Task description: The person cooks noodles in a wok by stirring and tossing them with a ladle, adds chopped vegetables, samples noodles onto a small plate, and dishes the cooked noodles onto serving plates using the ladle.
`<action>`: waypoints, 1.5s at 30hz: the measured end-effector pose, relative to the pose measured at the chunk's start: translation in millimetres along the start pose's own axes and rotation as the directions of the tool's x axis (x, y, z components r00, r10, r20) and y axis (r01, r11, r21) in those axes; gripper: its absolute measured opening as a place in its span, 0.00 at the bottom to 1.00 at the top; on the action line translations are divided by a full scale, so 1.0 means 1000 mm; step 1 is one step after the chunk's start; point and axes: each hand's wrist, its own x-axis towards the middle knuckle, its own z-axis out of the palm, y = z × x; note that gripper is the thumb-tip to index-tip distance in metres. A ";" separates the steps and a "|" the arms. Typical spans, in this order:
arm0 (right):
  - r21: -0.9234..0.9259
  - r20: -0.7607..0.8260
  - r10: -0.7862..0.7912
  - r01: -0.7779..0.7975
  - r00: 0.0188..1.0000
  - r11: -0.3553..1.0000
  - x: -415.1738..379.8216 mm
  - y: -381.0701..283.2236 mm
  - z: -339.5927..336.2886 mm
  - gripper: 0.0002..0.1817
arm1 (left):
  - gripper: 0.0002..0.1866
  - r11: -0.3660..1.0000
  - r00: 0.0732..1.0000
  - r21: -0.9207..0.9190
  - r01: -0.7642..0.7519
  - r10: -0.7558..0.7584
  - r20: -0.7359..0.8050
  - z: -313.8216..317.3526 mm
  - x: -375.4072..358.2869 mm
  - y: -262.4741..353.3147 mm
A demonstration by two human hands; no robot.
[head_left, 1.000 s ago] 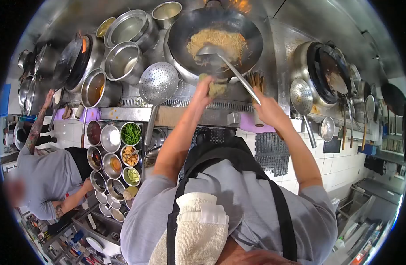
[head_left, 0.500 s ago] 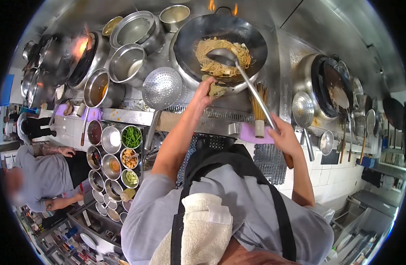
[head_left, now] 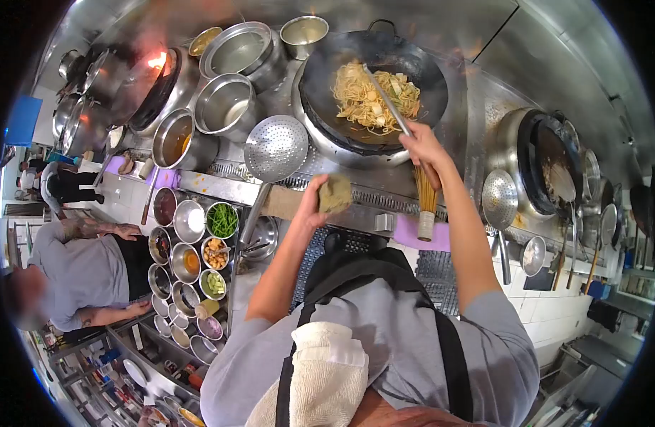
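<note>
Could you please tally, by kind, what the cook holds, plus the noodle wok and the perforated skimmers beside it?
Ladle, in right hand: 1
Folded cloth, in left hand: 1
Wok of noodles: 1
Perforated skimmers: 2
Total: 5

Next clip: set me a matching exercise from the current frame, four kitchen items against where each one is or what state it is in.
Column one:
1. folded cloth
2. ladle
3. perforated skimmer
4. wok

Column two:
A. holds noodles, on the burner
B. gripped in the left hand, away from the wok
C. lying unheld, bowl on the steel counter left of the wok
D. handle in the right hand, bowl end down in the noodles

Pairs: 1-B, 2-D, 3-C, 4-A
</note>
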 end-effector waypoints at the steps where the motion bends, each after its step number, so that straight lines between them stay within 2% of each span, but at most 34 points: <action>1: -0.286 -0.076 -0.319 0.286 0.945 0.915 -0.007 0.025 0.005 0.27 | 0.25 0.999 0.999 0.027 0.021 -0.022 0.023 0.011 0.010 0.007; 3: -0.609 -0.055 -0.482 0.354 0.874 0.710 -0.046 0.052 0.005 0.35 | 0.27 0.995 0.995 0.077 0.061 -0.066 0.070 0.037 0.032 0.020; 5: -0.718 -0.129 -0.186 0.038 0.974 0.695 -0.114 0.027 0.003 0.36 | 0.26 0.993 1.000 0.120 0.023 -0.022 -0.015 0.077 0.040 0.030; 6: -0.762 -0.204 -0.033 -0.137 0.978 0.633 -0.139 0.019 0.002 0.35 | 0.26 0.990 0.998 0.144 0.007 0.001 -0.056 0.094 0.049 0.035; 9: -0.807 -0.215 -0.274 -0.012 0.937 0.590 -0.192 0.062 -0.011 0.35 | 0.23 0.973 0.994 0.223 0.061 -0.039 -0.100 0.069 0.133 0.037; 10: -0.746 -0.219 -0.224 -0.015 0.950 0.666 -0.209 0.055 -0.008 0.36 | 0.21 0.983 0.991 0.134 0.124 -0.115 -0.069 0.069 0.137 0.034; 12: -0.588 -0.201 -0.119 -0.023 0.972 0.808 -0.240 0.036 -0.006 0.36 | 0.21 0.986 0.994 0.131 0.105 -0.098 -0.056 0.065 0.127 0.018; 14: -0.384 -0.157 -0.023 -0.040 0.987 0.923 -0.263 0.020 -0.004 0.35 | 0.21 0.992 0.996 0.105 0.072 -0.065 -0.066 0.092 0.089 0.010; 16: -0.220 -0.078 0.071 -0.087 0.994 0.972 -0.272 0.000 0.003 0.35 | 0.20 0.992 0.997 0.116 0.058 -0.051 -0.065 0.105 0.070 0.003; 19: -0.537 -0.114 -0.106 0.029 0.988 0.843 -0.240 0.007 0.027 0.33 | 0.20 0.995 1.000 0.102 0.011 -0.009 -0.022 0.095 0.069 -0.004; 20: -0.535 -0.145 -0.082 -0.008 0.986 0.845 -0.223 0.006 0.038 0.33 | 0.20 0.996 1.000 0.091 -0.004 0.005 -0.002 0.084 0.073 -0.008; 23: -0.593 -0.263 -0.076 -0.099 0.962 0.799 -0.187 0.034 0.068 0.33 | 0.20 0.947 0.997 0.313 -0.075 0.071 0.023 0.023 0.060 -0.041; 24: -0.622 -0.300 -0.089 -0.124 0.950 0.773 -0.181 0.040 0.071 0.33 | 0.20 0.948 0.999 0.316 -0.041 0.038 0.016 0.006 0.044 -0.050; 25: -0.621 -0.279 -0.123 -0.081 0.952 0.779 -0.185 0.038 0.069 0.33 | 0.19 0.948 1.000 0.318 -0.008 0.006 0.008 -0.005 0.030 -0.056; 27: -0.621 -0.230 -0.187 0.004 0.955 0.784 -0.204 0.030 0.066 0.34 | 0.19 0.939 0.991 0.316 -0.137 0.129 0.045 0.019 -0.002 -0.061; 28: -0.588 -0.188 -0.059 -0.065 0.980 0.806 -0.218 0.002 0.061 0.34 | 0.18 0.931 0.981 0.308 -0.195 0.187 0.054 0.036 -0.017 -0.062; 31: -0.605 -0.072 0.001 -0.045 0.997 0.795 -0.235 -0.034 0.048 0.35 | 0.18 0.971 0.997 0.236 -0.034 0.050 -0.062 0.083 0.000 -0.029; 32: -0.642 -0.066 -0.112 0.043 0.992 0.766 -0.230 -0.025 0.045 0.35 | 0.19 0.984 0.999 0.174 0.021 -0.013 -0.050 0.089 0.025 -0.016; 33: -0.647 -0.092 -0.076 -0.001 0.993 0.762 -0.222 -0.027 0.047 0.34 | 0.19 0.990 0.997 0.114 0.077 -0.074 -0.031 0.088 0.046 -0.008; 35: -0.659 -0.149 -0.016 -0.087 0.989 0.747 -0.201 -0.038 0.053 0.33 | 0.20 0.984 0.999 0.177 0.035 -0.040 0.023 0.071 0.066 -0.008; 38: -0.655 -0.261 -0.086 -0.111 0.961 0.748 -0.162 0.008 0.059 0.33 | 0.21 0.936 0.993 0.333 -0.110 0.088 0.082 0.026 0.067 -0.032; 40: -0.616 -0.284 -0.105 -0.098 0.953 0.782 -0.168 0.000 0.059 0.34 | 0.22 0.950 0.998 0.312 -0.037 0.018 0.063 -0.003 0.040 -0.050; 41: -0.595 -0.292 -0.107 -0.093 0.951 0.798 -0.176 0.000 0.062 0.34 | 0.22 0.947 0.995 0.313 -0.069 0.044 0.088 -0.005 0.027 -0.055; 42: -0.612 -0.290 -0.252 0.024 0.923 0.790 -0.182 0.017 0.058 0.35 | 0.23 0.945 0.991 0.309 -0.106 0.073 0.116 -0.001 0.016 -0.058; 43: -0.574 -0.270 -0.270 0.070 0.924 0.815 -0.191 0.016 0.053 0.35 | 0.23 0.944 0.985 0.297 -0.142 0.105 0.136 0.004 0.007 -0.059; 44: -0.530 -0.247 -0.283 0.115 0.927 0.840 -0.201 0.014 0.048 0.34 | 0.24 0.954 0.999 0.299 -0.038 0.032 0.025 0.010 0.009 -0.051; 45: -0.458 -0.223 -0.219 0.096 0.950 0.884 -0.213 0.008 0.046 0.34 | 0.24 0.943 0.995 0.317 -0.103 0.096 0.038 0.039 0.006 -0.039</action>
